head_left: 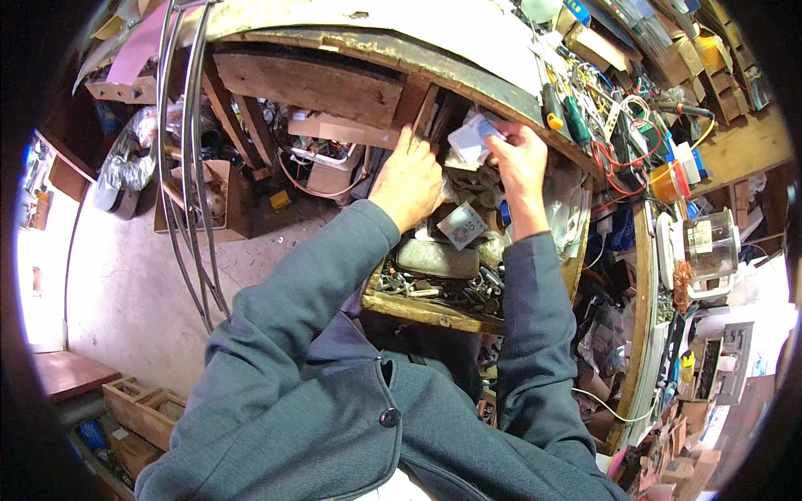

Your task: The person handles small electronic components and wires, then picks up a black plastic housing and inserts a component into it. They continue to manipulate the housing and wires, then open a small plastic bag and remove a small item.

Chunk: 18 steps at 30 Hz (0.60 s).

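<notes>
Below the bench an open wooden drawer (434, 314) is full of small metal parts and packets. My left hand (408, 181) is at the drawer's left side, its fingers curled over the wooden edge. Over the drawer's far right part, my right hand (522, 163) pinches a small pale blue-and-white packet (473, 140) between thumb and fingers. Between my hands a small printed packet (462, 225) lies on the drawer's contents. Just in front of it rests a grey, rounded oblong case (437, 258). My right hand and forearm hide some of the drawer's right side.
Above the drawer runs the worn bench top (351, 18). Screwdrivers (575, 118) and tangled red wires (628, 154) crowd its right end. Dark curved rods (185, 150) stand at left, before a cardboard box (219, 204) on the floor. A clear jug (708, 244) is at far right.
</notes>
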{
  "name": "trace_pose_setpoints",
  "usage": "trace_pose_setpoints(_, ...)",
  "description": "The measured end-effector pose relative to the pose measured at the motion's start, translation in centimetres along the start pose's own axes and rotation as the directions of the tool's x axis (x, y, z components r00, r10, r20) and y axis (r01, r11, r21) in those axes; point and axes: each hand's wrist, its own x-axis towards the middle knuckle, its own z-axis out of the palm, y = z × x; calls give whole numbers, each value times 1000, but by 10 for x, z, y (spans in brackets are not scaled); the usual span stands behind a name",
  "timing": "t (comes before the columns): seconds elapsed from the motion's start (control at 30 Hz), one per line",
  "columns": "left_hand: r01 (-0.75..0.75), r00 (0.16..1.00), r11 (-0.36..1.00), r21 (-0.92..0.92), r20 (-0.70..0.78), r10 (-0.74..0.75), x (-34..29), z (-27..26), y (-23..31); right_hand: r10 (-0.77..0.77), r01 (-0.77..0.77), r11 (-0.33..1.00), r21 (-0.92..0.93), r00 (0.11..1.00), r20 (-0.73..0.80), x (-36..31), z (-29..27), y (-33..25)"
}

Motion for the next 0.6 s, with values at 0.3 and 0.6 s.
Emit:
trace_pose_setpoints(0.3, -11, 993, 985, -174, -115, -9, -1, -3, -2, 124, -133, 978, 163, 990, 61, -68, -82, -10)
trace_pose_setpoints(0.6, 214, 968, 66, -975, 203, -150, -19, -31, 77, 100, -133, 982, 137, 970, 220, -112, -59, -31)
